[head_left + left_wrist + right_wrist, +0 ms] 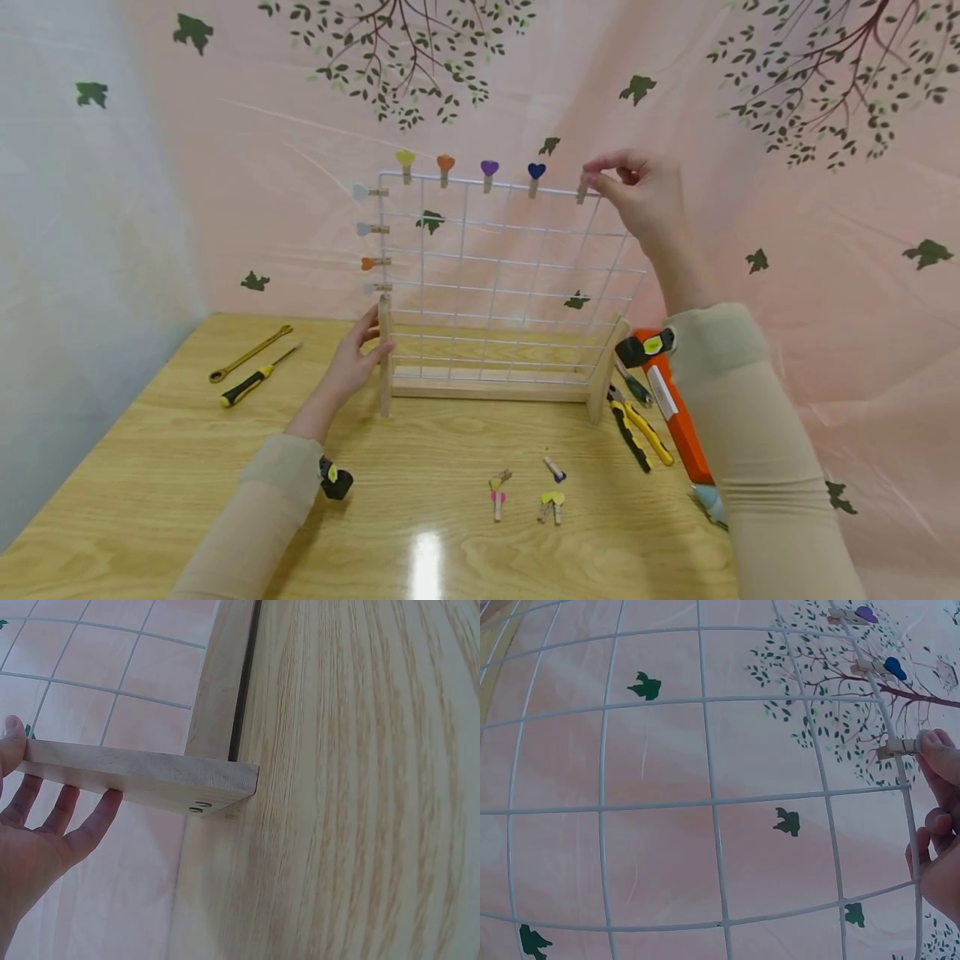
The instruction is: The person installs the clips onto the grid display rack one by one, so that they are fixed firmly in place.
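Note:
A white wire grid [422, 250] stands upright in a wooden stand [487, 390] on the table. At its top right, my right hand [651, 198] pinches a small wooden clothespin [891, 748] that sits across the edge wire; the fingertips cover its end. Yellow, orange, purple and dark blue [536, 171] heart clothespins line the top wire. Along the left edge are pale ones and an orange heart clothespin [367, 263]. My left hand [348, 358] grips the stand's left upright [142, 763], thumb on one face and fingers on the other.
Several loose heart clothespins [552, 498] lie on the table in front of the stand. To the left are a wrench [251, 353] and a screwdriver [247, 387]. Yellow-black pliers [651, 433] and an orange object [682, 429] lie at the right, partly behind the right arm.

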Demonstrator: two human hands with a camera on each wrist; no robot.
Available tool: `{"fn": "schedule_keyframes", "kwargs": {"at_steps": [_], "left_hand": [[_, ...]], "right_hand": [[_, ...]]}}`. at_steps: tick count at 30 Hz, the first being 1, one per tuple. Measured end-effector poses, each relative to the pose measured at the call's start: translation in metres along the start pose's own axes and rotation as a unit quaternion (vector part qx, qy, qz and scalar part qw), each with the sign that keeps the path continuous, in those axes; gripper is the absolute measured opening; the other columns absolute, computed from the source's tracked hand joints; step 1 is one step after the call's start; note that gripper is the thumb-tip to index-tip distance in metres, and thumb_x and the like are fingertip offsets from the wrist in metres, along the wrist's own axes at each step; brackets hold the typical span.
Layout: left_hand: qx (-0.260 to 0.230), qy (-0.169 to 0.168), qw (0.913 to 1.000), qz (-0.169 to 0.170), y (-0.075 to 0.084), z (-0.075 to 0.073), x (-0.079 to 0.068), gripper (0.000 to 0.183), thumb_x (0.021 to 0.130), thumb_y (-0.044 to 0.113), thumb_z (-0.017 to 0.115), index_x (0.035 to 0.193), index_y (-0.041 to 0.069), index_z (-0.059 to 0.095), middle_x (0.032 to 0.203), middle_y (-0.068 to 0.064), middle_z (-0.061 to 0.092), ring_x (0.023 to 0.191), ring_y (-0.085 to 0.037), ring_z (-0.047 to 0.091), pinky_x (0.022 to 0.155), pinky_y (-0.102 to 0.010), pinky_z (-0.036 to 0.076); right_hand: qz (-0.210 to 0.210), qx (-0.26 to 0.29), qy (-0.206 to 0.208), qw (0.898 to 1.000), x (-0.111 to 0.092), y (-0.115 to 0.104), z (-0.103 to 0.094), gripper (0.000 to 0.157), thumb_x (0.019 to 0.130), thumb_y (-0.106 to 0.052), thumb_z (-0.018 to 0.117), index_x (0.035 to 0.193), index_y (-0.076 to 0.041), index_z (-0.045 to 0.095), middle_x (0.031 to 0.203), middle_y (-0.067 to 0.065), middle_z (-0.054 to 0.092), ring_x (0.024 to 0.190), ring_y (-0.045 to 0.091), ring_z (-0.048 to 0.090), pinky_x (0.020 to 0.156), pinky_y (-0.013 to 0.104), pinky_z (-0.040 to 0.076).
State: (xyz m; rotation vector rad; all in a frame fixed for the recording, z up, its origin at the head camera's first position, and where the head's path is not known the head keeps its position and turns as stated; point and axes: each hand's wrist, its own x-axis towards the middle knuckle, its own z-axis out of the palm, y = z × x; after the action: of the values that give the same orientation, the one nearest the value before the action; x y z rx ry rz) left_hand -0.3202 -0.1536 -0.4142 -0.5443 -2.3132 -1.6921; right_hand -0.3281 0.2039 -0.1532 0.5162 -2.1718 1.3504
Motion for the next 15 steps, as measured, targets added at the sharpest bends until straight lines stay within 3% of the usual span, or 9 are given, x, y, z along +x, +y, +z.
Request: {"fn": "schedule_keyframes", "kwargs": {"at_steps": [7,15], "left_hand": [[0.007,-0.005,1.0,0.001,0.025,-0.001,-0.007,0.065,0.088,0.004,0.053,0.142,0.004,0.018,0.133,-0.028,0.033,0.117,-0.044,0.038,0.08,-0.052,0.048],[0.0,-0.006,1.0,-0.005,0.03,-0.002,-0.009,0.064,0.088,0.005,0.053,0.142,0.005,0.019,0.134,-0.026,0.032,0.118,-0.042,0.037,0.081,-0.053,0.047]], "right_hand": [[-0.036,-0.04,-0.007,0.999,-0.003,0.004,0.0,0.023,0.08,-0.026,0.066,0.099,-0.012,0.067,0.099,0.001,0.058,0.083,0.014,0.042,0.063,0.021,0.037],[-0.116,-0.041,-0.003,0.992,-0.039,-0.021,-0.002,0.026,0.082,-0.015,0.064,0.106,-0.003,0.062,0.104,0.008,0.06,0.088,0.015,0.046,0.079,0.02,0.041]]}}
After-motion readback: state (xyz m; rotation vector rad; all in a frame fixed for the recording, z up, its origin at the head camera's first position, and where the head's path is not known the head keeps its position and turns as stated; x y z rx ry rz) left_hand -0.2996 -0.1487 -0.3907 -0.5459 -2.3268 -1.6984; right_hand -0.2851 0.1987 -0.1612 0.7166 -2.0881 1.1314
